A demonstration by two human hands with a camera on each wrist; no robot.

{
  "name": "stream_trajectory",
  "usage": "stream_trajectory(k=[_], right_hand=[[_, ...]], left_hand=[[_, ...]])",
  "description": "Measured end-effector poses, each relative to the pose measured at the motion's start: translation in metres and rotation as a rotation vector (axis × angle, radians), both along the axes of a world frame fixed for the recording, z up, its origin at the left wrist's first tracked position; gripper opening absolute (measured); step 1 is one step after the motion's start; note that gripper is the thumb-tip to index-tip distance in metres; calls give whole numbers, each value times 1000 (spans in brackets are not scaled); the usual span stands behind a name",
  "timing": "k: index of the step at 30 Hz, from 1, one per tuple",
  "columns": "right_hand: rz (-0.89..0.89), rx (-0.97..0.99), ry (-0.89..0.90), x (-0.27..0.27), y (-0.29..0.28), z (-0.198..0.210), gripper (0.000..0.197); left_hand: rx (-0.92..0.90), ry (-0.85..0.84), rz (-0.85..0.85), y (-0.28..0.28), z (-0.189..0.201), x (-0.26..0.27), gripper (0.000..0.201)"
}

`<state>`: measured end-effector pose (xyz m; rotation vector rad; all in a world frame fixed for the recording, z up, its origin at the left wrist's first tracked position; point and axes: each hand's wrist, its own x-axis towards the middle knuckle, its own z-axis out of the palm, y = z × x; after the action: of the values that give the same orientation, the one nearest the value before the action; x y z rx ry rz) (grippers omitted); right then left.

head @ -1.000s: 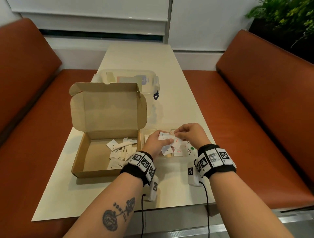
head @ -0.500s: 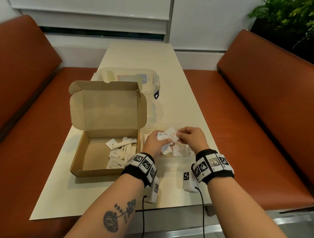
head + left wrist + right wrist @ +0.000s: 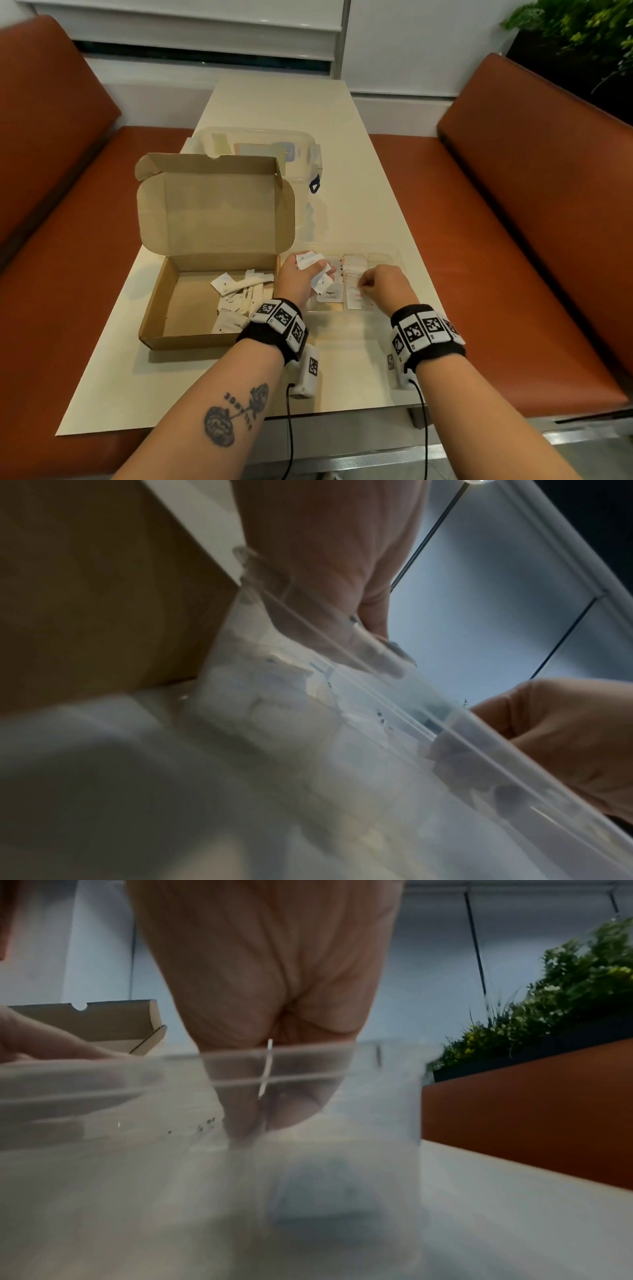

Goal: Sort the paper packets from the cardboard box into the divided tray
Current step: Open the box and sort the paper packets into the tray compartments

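Only overhead: packets (image 3: 310,263) in left hand (image 3: 297,281)

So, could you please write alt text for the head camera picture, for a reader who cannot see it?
A left hand holds several paper packets over a clear divided tray, while the right hand pinches one packet into it. An open cardboard box with more packets sits left.

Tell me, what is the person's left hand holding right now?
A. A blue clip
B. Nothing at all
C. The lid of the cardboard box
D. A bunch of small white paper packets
D: in the head view the left hand grips several white paper packets fanned out above the clear divided tray.
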<state>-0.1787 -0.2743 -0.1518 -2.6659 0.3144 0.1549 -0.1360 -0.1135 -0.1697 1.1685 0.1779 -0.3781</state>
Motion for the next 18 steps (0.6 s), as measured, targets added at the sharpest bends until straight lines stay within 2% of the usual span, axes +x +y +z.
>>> stream_trajectory(k=[4, 8, 18], right_hand=[[-2, -26, -21, -2, 2, -7, 9], [-11, -18, -36, -3, 2, -8, 18], [-49, -45, -50, -1, 5, -15, 26]], left_hand=[[3, 0, 5, -1, -1, 0, 22], [26, -4, -5, -1, 0, 0, 22], [32, -5, -18, -2, -2, 1, 22]])
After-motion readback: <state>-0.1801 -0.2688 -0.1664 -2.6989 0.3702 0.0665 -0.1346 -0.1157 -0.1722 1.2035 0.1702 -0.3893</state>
